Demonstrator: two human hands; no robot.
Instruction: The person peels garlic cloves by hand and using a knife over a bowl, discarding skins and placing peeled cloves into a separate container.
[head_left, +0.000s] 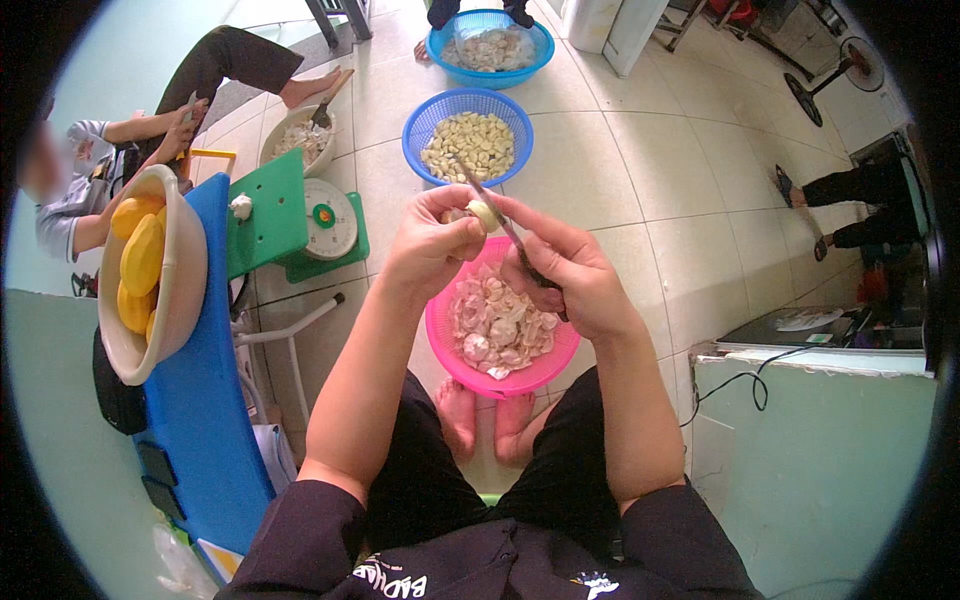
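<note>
My left hand (439, 244) pinches a pale garlic clove (484, 215) between thumb and fingers. A small knife (501, 210) is in my right hand (574, 274), its blade crossing against the clove. Below both hands, a pink plastic basket (504, 388) on the floor holds garlic bulbs, cloves and papery skins (499, 319). Farther out, a blue plastic basket (521, 124) contains many peeled garlic cloves (472, 142).
At left, a white basin (187, 262) of yellow fruit stands on a blue table (217, 390). A green scale (326, 225) and another basin of skins (330, 150) lie beyond. Another person (97, 165) sits there; a second blue basket (544, 56) is ahead. An electric fan (814, 94) stands far right.
</note>
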